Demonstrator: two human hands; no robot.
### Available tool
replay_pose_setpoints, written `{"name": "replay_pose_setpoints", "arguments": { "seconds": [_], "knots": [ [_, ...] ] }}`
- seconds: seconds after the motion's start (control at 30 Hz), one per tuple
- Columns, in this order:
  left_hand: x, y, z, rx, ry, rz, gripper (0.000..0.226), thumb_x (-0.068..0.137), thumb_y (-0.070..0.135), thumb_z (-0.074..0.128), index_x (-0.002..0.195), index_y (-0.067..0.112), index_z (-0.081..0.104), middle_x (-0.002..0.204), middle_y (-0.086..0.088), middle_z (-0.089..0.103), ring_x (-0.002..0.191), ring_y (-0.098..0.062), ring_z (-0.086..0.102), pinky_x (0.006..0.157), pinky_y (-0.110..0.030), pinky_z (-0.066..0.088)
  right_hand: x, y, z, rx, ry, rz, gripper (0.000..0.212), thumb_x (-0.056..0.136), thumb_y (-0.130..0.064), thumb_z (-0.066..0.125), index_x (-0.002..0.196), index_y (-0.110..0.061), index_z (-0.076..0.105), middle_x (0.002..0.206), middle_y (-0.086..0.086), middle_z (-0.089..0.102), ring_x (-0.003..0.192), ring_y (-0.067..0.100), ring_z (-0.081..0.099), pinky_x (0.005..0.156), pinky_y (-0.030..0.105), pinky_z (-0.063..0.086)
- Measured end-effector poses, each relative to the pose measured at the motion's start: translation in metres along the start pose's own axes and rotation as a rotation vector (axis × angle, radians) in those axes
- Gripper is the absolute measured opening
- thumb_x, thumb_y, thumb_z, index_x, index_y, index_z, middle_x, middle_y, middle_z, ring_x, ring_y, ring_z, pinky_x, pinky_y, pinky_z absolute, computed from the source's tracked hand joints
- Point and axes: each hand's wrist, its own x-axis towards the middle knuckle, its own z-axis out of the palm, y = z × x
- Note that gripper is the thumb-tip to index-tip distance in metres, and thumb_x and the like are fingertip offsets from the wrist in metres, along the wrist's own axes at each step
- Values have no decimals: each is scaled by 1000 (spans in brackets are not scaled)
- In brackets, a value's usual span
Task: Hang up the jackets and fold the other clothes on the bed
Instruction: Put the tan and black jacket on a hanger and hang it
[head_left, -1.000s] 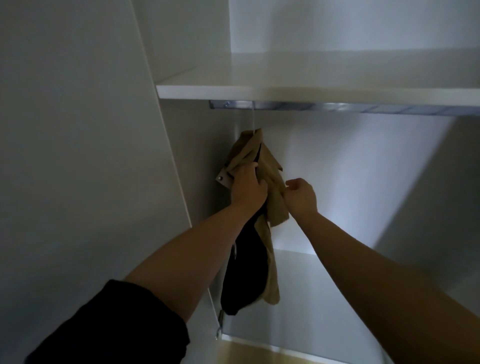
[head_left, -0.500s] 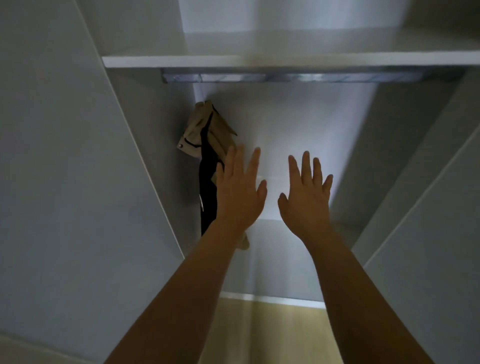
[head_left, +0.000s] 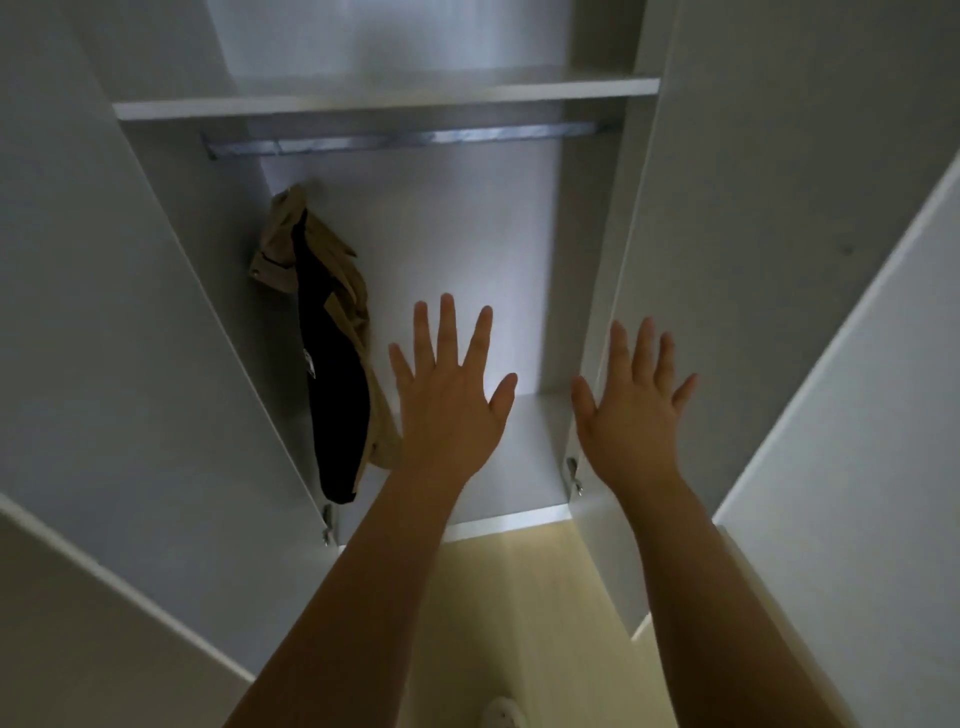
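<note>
Both hands empty, jacket in the wardrobe at centre left.

The left hand (head_left: 449, 410) is at frame centre and the right hand (head_left: 631, 415) at centre right. Both show their backs to the camera with fingers straight and spread, gripping nothing. The tan-and-black jacket (head_left: 332, 364) hangs inside the open wardrobe, against its left wall, with its top just under the left end of the metal rail (head_left: 405, 139). What holds it to the rail is too dim to make out. Its lower hem sits just left of the left wrist in the picture. A white shelf (head_left: 384, 101) runs right above the rail. The left door (head_left: 104, 364) and right door (head_left: 857, 364) stand open at the frame edges. A strip of pale floor (head_left: 519, 597) shows between the forearms at lower centre.
</note>
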Motion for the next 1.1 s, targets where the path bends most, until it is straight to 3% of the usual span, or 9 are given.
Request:
{"name": "replay_pose_setpoints", "arguments": {
  "seconds": [0.2,0.3,0.53,0.8,1.1],
  "knots": [
    [-110,68,-54,-79,-45,82,78,79,70,-10,149,34,-11,159,-5,-14,145,-31,-14,112,-54,-9,-119,58,-62,-48,53,123,75,87,-62,1,153,-25,0,160,5,-9,147,27,-11,114,51,-9],
    [-145,105,-75,-170,-73,131,79,81,71,-3,150,34,-9,159,-5,-14,145,-31,-15,111,-53,-11,-164,96,-94,-111,84,225,77,85,-63,-6,152,-25,-2,160,4,-8,147,27,-10,113,51,-8],
    [-212,226,-113,-306,-134,359,80,80,71,0,150,34,-9,160,-5,-12,146,-31,-13,113,-57,-3,-248,198,-156,-173,134,446,69,92,-59,3,152,-26,-3,160,4,-11,146,26,-12,113,50,-11],
    [-286,415,-140,-510,-125,634,73,89,68,11,150,35,-12,160,-3,-14,145,-27,-18,108,-51,-15,-344,354,-243,-197,237,680,72,91,-58,3,153,-21,-1,160,6,-9,146,24,-13,114,48,-11],
    [-416,673,-151,-690,-308,821,70,94,59,21,150,32,-11,160,-4,-13,145,-26,-18,113,-54,-5,-455,594,-319,-274,293,858,65,99,-50,20,153,-19,3,160,7,-7,147,23,-11,115,43,-11]
  ]
}}
